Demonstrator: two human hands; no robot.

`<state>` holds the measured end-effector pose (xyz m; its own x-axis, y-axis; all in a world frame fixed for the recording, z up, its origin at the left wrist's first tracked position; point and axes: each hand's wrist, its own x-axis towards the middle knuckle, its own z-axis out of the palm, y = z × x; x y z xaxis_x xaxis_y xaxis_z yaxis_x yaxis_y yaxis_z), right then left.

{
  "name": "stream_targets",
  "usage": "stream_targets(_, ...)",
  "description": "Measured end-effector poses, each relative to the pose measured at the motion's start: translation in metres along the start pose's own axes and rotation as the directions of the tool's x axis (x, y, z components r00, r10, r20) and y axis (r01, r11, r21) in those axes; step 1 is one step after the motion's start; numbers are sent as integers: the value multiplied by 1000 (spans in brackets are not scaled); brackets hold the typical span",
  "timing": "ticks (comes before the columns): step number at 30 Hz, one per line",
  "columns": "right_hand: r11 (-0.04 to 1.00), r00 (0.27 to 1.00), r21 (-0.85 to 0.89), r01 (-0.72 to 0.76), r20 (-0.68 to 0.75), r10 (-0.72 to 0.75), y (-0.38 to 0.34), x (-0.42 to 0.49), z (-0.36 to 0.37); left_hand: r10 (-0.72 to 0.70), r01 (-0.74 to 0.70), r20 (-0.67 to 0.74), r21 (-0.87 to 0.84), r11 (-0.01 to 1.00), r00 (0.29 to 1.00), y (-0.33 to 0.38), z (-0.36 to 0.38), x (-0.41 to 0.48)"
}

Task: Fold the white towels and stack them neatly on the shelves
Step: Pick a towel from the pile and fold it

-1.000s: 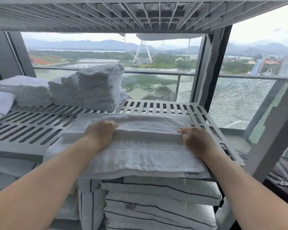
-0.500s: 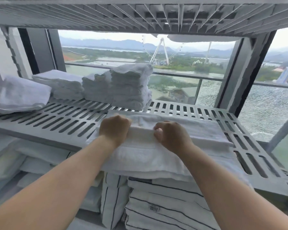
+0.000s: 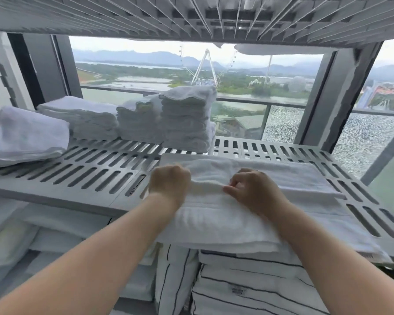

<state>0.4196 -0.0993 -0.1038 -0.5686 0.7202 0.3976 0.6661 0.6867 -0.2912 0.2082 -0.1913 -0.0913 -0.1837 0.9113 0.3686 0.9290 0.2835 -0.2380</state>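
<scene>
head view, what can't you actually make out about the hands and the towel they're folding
All in the head view:
- Left hand fingertips: hidden by its own knuckles and motion blur as it grips the towel.
- Right hand fingertips: curled into the fold, out of sight.
- Towel's right front corner: blurred; any tag unreadable.
- Striped towels below: label print too small, stack cut off by the bottom edge.

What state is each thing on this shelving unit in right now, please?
white towel: partly folded, lying at the front of the slotted shelf
left hand: grips the towel's fold
right hand: pinches the same fold
tall towel stack: folded, piled at the back
low towel stack: folded, left of the tall one
striped linens: folded, piled on the level below
</scene>
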Motion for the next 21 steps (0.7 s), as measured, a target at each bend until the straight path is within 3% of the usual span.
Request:
stream_targets(4, 997, 1000, -82, 17, -4, -18, -22, 12, 4, -16, 6, -101, -91, 996, 995, -14, 6, 3)
stream_targets(9, 995, 996, -46, 85, -5, -85, -41, 21, 17, 62, -56, -262, 27, 998, 963, -40, 2, 8)
stream_targets(11, 992, 994, -61, 107, -18, -108, -39, 19, 21, 54, -55, -183, 3, 998, 982, -43, 12, 4)
stream_targets(13, 990, 992, -65, 122, -27, -124, -37, 18, 22, -12, 8, -39, -98, 995, 999, -48, 21, 3)
stream_targets(15, 988, 990, -76, 134, -21, -136, -37, 20, 22, 15, 18, 128, -258, 966, 992, -57, 20, 10)
stream_targets(18, 989, 990, -46, 142, -9, -142, -43, 26, 23, 63, 159, 316, -628, 761, 947, -70, 16, 24)
stream_targets(20, 991, 993, 65, 118, -29, -116, -51, 32, 28, -15, 250, 299, -768, 590, 954, -74, 16, 33)
stream_targets(21, 988, 996, 130, 88, -41, -84, -56, 36, 31, -74, 267, 274, -783, 563, 959, -74, 16, 37)
